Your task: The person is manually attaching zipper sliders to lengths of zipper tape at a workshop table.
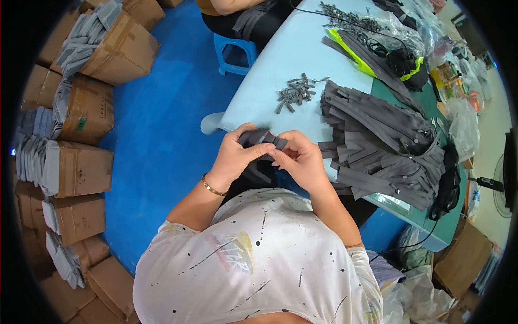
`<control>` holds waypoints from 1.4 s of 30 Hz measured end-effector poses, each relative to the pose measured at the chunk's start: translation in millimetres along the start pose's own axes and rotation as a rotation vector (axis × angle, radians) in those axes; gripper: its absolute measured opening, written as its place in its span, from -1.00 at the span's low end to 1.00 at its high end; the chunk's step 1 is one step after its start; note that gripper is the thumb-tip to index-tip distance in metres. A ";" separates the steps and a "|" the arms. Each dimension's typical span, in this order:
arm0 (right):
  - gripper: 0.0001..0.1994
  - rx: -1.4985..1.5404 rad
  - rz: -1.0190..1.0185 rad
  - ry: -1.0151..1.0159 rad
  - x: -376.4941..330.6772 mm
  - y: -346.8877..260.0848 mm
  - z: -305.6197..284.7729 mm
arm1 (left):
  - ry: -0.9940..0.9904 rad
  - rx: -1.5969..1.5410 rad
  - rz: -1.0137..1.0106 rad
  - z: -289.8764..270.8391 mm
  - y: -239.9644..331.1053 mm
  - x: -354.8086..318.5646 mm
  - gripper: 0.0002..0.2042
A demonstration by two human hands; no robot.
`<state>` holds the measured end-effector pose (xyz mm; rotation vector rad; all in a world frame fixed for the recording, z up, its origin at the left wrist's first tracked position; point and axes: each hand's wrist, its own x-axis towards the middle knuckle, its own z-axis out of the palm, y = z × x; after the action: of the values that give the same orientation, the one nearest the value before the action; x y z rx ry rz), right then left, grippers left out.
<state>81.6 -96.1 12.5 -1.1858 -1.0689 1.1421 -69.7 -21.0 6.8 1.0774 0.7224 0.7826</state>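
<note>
Grey strap [264, 139] pinched btwn left hand [234, 156] & right hand [302, 159].

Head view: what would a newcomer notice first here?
First, the two hands, left and right, which together pinch a small dark grey strap at the picture's centre. Next, the big heap of grey strips on the pale blue table to the right. On the left, open boxes of grey fabric line the blue floor.

A bright blue floor [156, 135] – open cardboard boxes [81, 167] line its left edge, a blue plastic stool [233, 51] stands beside the pale blue surface [280, 65].
</note>
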 end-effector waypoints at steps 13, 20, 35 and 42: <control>-0.82 0.022 0.207 0.121 -1.5 13.7 -12.9 | -0.118 0.868 1.020 2.2 -6.3 -13.9 -0.84; -0.90 -0.825 -0.247 0.303 58.5 -3.4 -18.5 | -0.032 0.215 0.224 2.1 3.4 4.0 -0.86; -0.87 -0.924 -0.135 0.220 105.2 -6.3 -49.7 | 0.014 -0.110 -0.156 -2.1 -0.3 56.8 -0.81; -0.81 -0.015 -0.020 0.148 58.6 -10.2 -57.8 | -0.116 -0.046 -0.166 15.4 14.2 55.4 -0.83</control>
<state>146.8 -45.2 18.7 -1.2486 -0.9765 1.0159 -30.2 21.8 17.7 0.9989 0.6827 0.5881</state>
